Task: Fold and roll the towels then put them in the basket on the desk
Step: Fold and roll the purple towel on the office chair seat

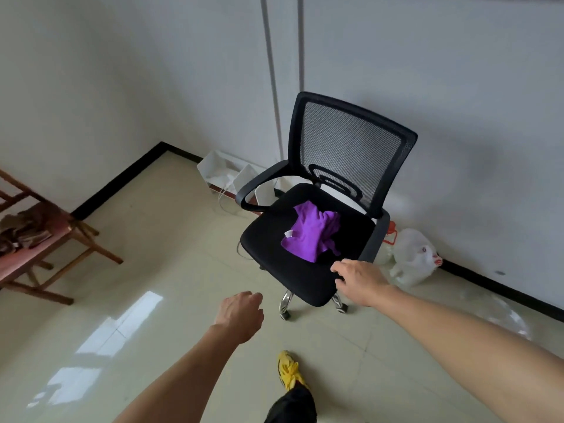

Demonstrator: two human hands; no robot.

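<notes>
Left hand and right hand extended toward office chair.
Left fingers loosely curled, right fingers spread; both hold nothing. Right hand sits over the seat's front edge, near the crumpled purple towel lying mid-seat.

No legible text anywhere, the white tag on the purple towel illegibly small

Wooden bench cut by left edge; cloth heap on it too blurry to ID; left hand fingertips curl out of sight; chair base mostly hidden under seat; white boxes partly behind armrest; orange item behind chair arm, can't tell what; bag contents unclear.
</notes>
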